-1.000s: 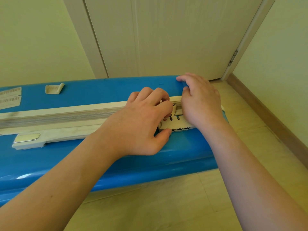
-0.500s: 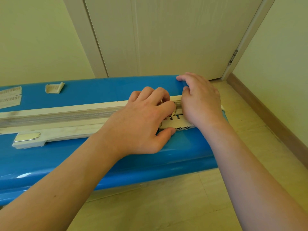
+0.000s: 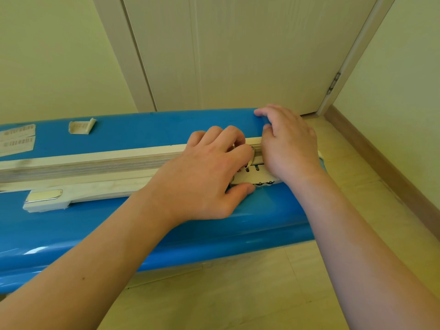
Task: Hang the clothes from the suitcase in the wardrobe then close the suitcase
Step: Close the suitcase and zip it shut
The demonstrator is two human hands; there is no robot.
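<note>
Both hands on suitcase (image 3: 142,134): left hand (image 3: 202,182) pinches half-hidden zipper pull (image 3: 252,152); right hand (image 3: 290,144) flat, covering lock (image 3: 256,178).

A home room, likely a bedroom or hallway: pale wooden door (image 3: 238,51) at upper centre, plain cream walls (image 3: 54,55), wooden skirting board (image 3: 381,158) at right, beige tiled floor (image 3: 250,294) below.

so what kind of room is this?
Likely a home room, maybe a bedroom corner: closed pale door, wooden skirting board, tiled floor, and a blue suitcase lying on it.
</note>
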